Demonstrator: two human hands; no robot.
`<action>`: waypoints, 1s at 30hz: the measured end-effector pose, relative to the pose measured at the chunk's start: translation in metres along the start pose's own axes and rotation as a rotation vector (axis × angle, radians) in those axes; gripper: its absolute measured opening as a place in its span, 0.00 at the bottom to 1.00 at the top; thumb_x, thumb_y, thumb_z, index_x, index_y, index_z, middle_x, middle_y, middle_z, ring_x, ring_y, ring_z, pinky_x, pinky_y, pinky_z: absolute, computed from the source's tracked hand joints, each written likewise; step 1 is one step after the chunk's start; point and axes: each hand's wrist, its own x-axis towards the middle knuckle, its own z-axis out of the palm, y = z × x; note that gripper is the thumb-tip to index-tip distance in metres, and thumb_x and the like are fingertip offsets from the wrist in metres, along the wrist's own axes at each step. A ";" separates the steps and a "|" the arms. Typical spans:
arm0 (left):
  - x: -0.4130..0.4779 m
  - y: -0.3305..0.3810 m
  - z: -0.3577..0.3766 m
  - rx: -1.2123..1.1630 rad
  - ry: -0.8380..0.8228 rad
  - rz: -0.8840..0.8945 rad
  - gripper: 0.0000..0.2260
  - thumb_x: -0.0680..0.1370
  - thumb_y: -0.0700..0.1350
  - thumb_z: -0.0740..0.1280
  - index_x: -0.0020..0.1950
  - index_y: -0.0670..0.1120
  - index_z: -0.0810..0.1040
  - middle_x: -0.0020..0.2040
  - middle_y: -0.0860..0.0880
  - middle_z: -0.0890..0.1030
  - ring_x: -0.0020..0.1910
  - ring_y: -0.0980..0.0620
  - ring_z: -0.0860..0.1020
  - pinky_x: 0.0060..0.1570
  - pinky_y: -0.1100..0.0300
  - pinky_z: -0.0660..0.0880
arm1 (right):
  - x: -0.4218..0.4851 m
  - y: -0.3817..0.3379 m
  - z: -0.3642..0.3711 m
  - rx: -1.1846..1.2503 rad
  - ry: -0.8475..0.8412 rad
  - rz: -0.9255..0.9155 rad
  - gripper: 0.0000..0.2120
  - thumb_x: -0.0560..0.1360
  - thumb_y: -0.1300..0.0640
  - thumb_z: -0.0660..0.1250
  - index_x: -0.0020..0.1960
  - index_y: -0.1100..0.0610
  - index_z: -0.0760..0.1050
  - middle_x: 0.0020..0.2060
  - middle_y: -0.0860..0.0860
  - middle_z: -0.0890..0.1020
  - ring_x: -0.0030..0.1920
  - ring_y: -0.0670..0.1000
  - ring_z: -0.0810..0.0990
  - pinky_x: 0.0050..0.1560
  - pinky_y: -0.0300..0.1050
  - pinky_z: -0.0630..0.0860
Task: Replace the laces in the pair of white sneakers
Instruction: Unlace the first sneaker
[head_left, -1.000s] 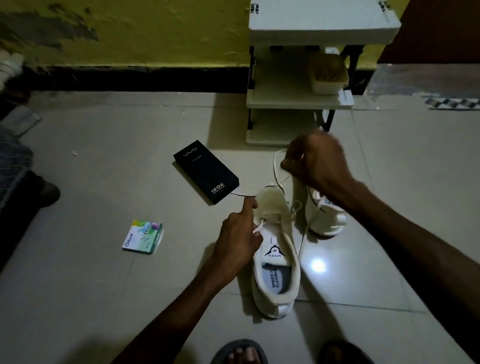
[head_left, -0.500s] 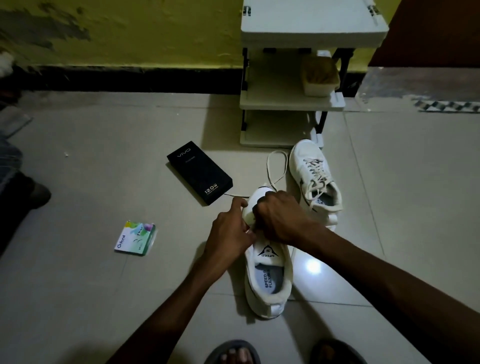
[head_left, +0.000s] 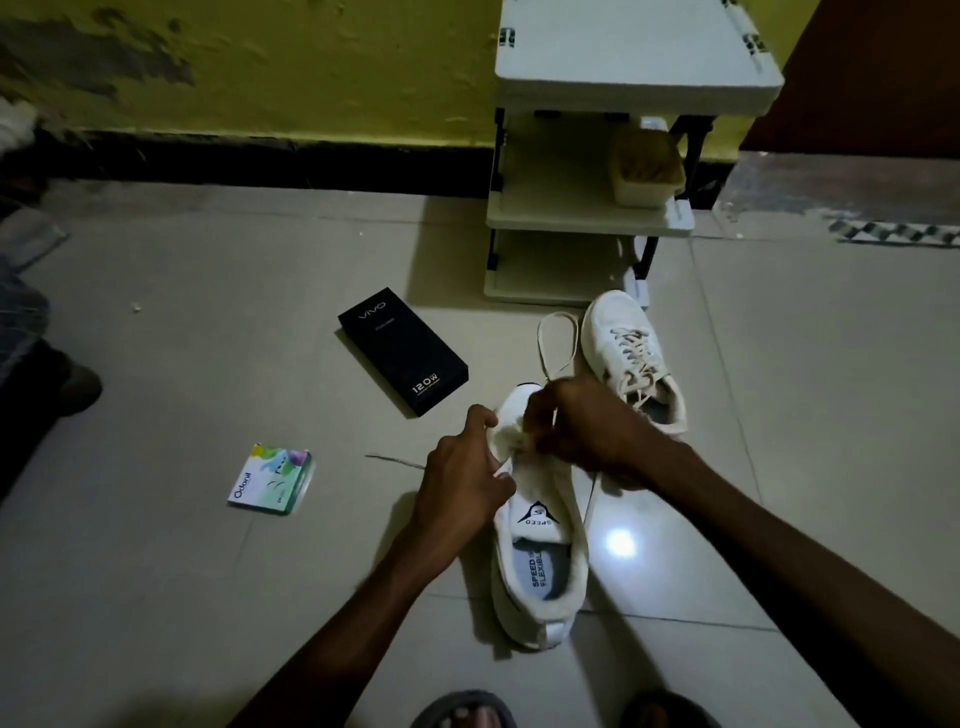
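Observation:
A white sneaker (head_left: 540, 561) lies on the tiled floor in front of me, toe pointing away, its tongue and insole showing. My left hand (head_left: 465, 480) grips its left edge near the eyelets. My right hand (head_left: 576, 431) is curled over the front of the same shoe and pinches its white lace (head_left: 555, 343), which loops out past the toe. One loose lace end (head_left: 395, 460) trails left on the floor. The second white sneaker (head_left: 631, 358) stands laced, just behind and to the right.
A black phone box (head_left: 402, 351) lies left of the shoes. A small green packet (head_left: 272, 480) sits further left. A white shelf rack (head_left: 592, 208) holding a brush stands against the yellow wall. My sandalled feet (head_left: 462, 714) show at the bottom edge.
My right hand came down from above the far sneaker onto the near shoe's eyelets beside the left hand. The lace loop now lies slack on the floor past the toe.

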 end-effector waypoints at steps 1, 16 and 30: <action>0.000 0.000 0.001 0.000 -0.001 -0.013 0.25 0.72 0.45 0.74 0.64 0.52 0.66 0.48 0.47 0.82 0.48 0.48 0.80 0.46 0.57 0.76 | -0.001 -0.004 0.009 -0.096 -0.061 -0.024 0.05 0.72 0.55 0.71 0.47 0.55 0.79 0.43 0.51 0.80 0.45 0.53 0.80 0.43 0.46 0.76; 0.001 0.002 -0.003 0.052 0.004 0.055 0.24 0.72 0.42 0.73 0.63 0.50 0.67 0.49 0.48 0.80 0.45 0.51 0.77 0.40 0.61 0.71 | 0.014 -0.020 -0.031 -0.327 0.485 -0.087 0.07 0.68 0.68 0.71 0.45 0.62 0.78 0.41 0.58 0.80 0.44 0.57 0.78 0.41 0.48 0.73; 0.003 0.001 -0.001 0.007 -0.015 -0.031 0.24 0.72 0.48 0.74 0.63 0.52 0.67 0.46 0.48 0.82 0.46 0.48 0.79 0.42 0.61 0.70 | 0.000 -0.014 0.031 -0.238 0.044 -0.055 0.07 0.73 0.56 0.68 0.39 0.51 0.71 0.38 0.52 0.76 0.42 0.56 0.79 0.38 0.44 0.67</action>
